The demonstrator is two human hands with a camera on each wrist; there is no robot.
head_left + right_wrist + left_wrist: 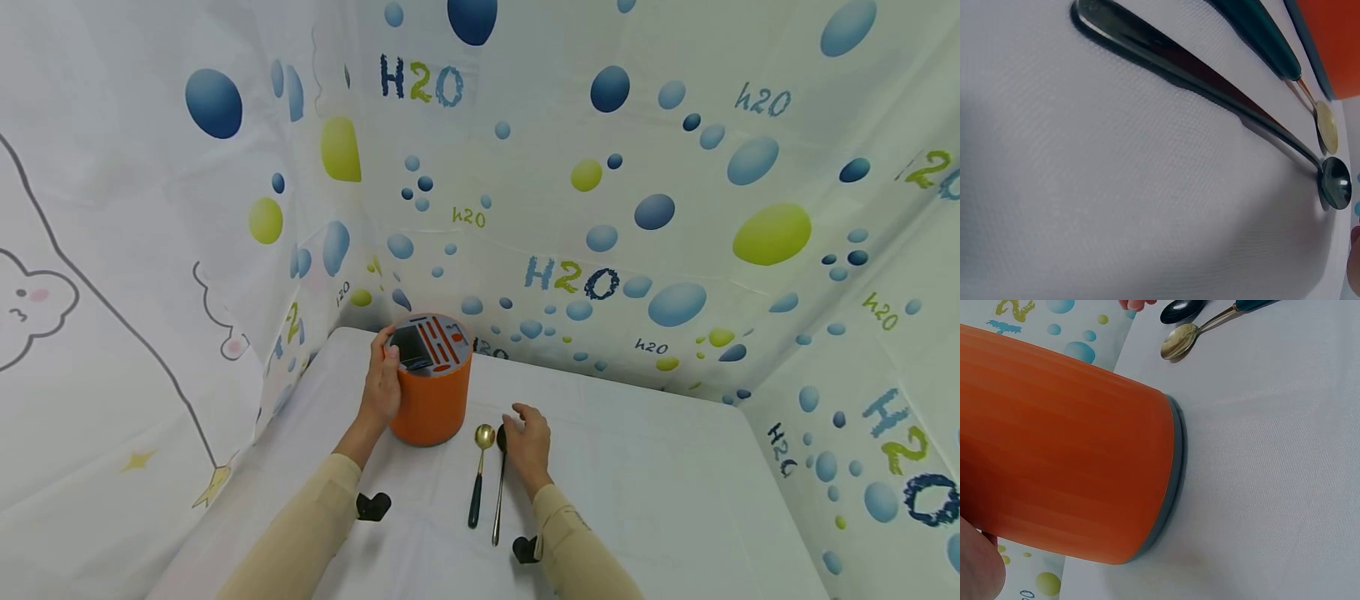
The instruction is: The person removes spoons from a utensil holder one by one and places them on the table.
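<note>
Orange holder [431, 392]: upright near the table's [637, 467] back-left corner, left hand [381, 385] gripping its side.
Spoons: gold spoon [478, 475] and dark spoon [500, 479] lie parallel, bowls toward the holder.
Right hand [528, 440]: loose, empty, beside the dark spoon, nearer it.

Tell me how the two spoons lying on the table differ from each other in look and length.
The gold spoon has a golden bowl and a dark green handle; the dark spoon is dark all over. The dark spoon looks longer and slimmer, its handle end reaching nearer the person. The right hand is at the dark spoon's bowl, not the gold one's. Both lie flat, side by side, bowls toward the orange container.
</note>
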